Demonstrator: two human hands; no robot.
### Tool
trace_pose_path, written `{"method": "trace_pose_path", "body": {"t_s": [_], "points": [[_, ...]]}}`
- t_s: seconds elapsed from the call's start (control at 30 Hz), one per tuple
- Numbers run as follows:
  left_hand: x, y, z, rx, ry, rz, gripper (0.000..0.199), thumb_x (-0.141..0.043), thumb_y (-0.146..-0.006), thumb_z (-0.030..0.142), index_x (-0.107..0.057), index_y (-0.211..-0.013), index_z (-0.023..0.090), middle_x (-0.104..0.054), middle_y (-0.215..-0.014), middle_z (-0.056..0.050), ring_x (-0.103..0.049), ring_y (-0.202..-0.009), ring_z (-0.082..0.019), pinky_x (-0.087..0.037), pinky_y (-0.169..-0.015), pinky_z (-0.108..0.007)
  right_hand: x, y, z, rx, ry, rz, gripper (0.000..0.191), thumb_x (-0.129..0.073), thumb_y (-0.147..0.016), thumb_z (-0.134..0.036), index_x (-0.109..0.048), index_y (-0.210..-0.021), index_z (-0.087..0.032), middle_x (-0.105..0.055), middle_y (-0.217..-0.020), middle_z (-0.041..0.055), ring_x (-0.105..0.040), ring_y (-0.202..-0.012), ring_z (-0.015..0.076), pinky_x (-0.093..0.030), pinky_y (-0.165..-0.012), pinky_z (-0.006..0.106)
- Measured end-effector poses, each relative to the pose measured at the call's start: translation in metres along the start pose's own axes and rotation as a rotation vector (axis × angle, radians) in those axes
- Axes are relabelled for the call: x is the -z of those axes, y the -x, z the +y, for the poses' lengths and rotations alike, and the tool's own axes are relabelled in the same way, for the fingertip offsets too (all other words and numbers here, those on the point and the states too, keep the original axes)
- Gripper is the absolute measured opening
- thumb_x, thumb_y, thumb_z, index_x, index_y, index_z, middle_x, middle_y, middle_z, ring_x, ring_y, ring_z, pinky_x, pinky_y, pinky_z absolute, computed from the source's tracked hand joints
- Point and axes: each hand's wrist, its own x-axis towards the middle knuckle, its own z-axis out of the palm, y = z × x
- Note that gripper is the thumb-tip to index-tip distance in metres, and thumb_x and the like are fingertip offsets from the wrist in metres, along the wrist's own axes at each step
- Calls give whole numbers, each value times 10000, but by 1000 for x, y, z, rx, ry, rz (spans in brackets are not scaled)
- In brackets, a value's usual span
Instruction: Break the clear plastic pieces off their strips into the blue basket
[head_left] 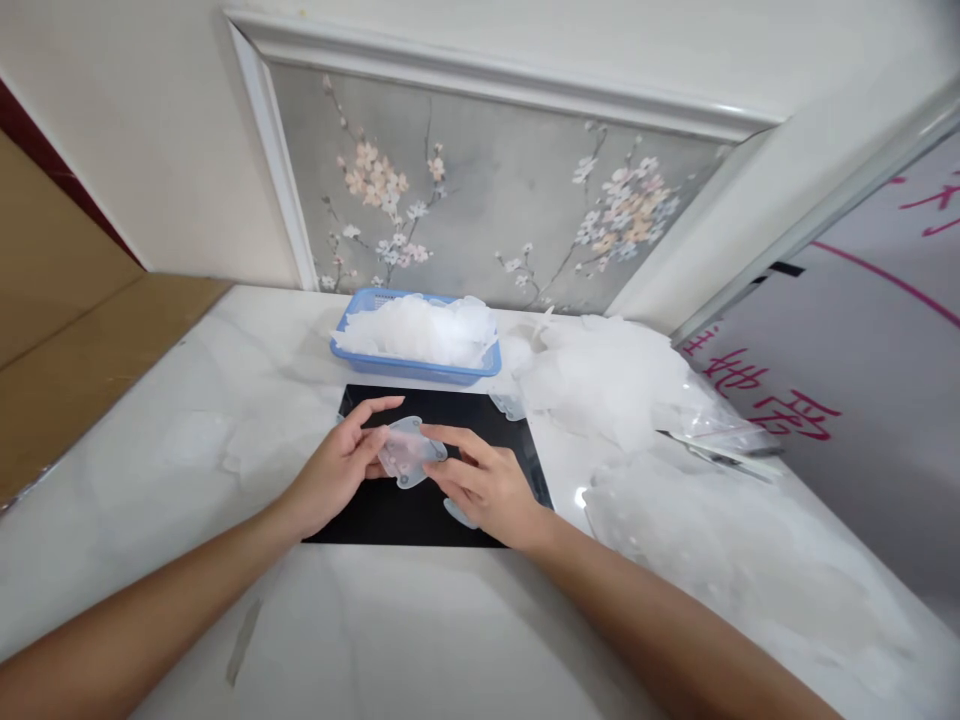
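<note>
Between my two hands is a thin, translucent plastic piece [409,455] with a wavy outline and small round dots near its edge. My left hand [352,450] pinches its left side between thumb and fingers, the index finger stretched out above. On the other side, my right hand [484,480] grips the right edge with thumb and fingertips. Both hands are over a black mat [375,520]. A similar translucent piece [459,513] lies on the mat, partly covered by my right hand. Another clear piece [508,404] rests at the mat's upper right corner.
Behind the mat stands a blue basket [416,370] heaped with white translucent sheets [427,330]. More piles of sheets [607,380] and plastic pieces [720,540] cover the right of the white marbled table [360,640]. Cardboard [82,360] borders the left; a written-on panel [862,350] stands at right.
</note>
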Motion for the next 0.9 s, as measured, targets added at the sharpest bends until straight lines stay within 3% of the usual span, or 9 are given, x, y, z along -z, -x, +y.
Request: {"method": "trace_pose_path", "body": {"t_s": [0.1, 0.17, 0.23, 0.33, 0.43, 0.53, 0.67, 0.73, 0.9], "points": [[9, -4, 5, -72, -109, 9, 574, -580, -886, 601, -571, -1325, 230, -753, -876, -43, -729, -890, -260, -573, -869, -424, -1, -1, -4, -170, -246, 20, 133, -592, -912, -250, -609, -780, -244, -738, -1131, 76, -635, -733, 172, -415, -578, 281], [25, -8, 10, -136, -300, 21, 498, -561, -898, 563, -642, -1265, 236, -787, -995, -88, -720, -989, -294, -536, -941, -436, -2, -3, -7, -354, -455, 46, 162, -629, -905, -334, -549, -798, -242, -732, -843, 35, -589, -621, 152, -397, -538, 259], [47, -13, 13, -197, -574, 23, 395, -587, -879, 486, -711, -1190, 276, -768, -1169, -87, -665, -1147, -318, -466, -1037, -438, -3, -6, -8, -524, -653, 64, 227, -676, -870, -409, -524, -835, -244, -608, -606, -45, -463, -477, 112, -329, -471, 230], [79, -18, 14, -196, -886, -38, 371, -655, -805, 451, -754, -1128, 297, -675, -1356, -78, -535, -1324, -362, -371, -1118, -464, -2, -11, -6, -692, -892, 48, 301, -739, -794, -447, -558, -924, -244, -476, -484, -103, -334, -388, 82, -239, -404, 210], [96, -20, 15, -174, -997, -110, 422, -718, -743, 434, -739, -1148, 318, -688, -1281, -75, -556, -1257, -361, -425, -1039, -435, 0, -13, -3, -787, -1044, 41, 330, -769, -750, -412, -592, -969, -242, -445, -444, -112, -309, -360, 76, -207, -382, 208], [95, -21, 19, -163, -1068, -100, 426, -741, -691, 412, -736, -1106, 313, -704, -1063, -67, -582, -1128, -347, -461, -913, -399, 1, -14, -2, -813, -1139, 53, 331, -790, -724, -370, -614, -971, -238, -487, -474, -97, -324, -369, 69, -216, -385, 205], [90, -21, 24, -109, -1193, -72, 183, -731, -670, 413, -722, -797, 283, -694, -856, -43, -573, -994, -334, -407, -874, -402, 1, -14, -1, -812, -1179, 47, 318, -804, -716, -363, -643, -956, -230, -503, -483, -85, -324, -377, 65, -219, -381, 205], [88, -21, 27, -131, -1209, -62, 157, -712, -697, 427, -686, -688, 273, -692, -799, -36, -559, -966, -327, -376, -885, -415, 1, -13, 1, -808, -1189, 49, 316, -812, -716, -368, -653, -951, -227, -484, -463, -89, -319, -369, 66, -217, -377, 206], [67, -19, 25, -216, -988, -30, 230, -698, -739, 462, -652, -664, 249, -649, -804, -25, -580, -870, -268, -411, -796, -352, -1, -12, 4, -782, -1216, 56, 311, -841, -727, -414, -629, -836, -215, -455, -438, -96, -317, -349, 62, -207, -369, 206]]}}
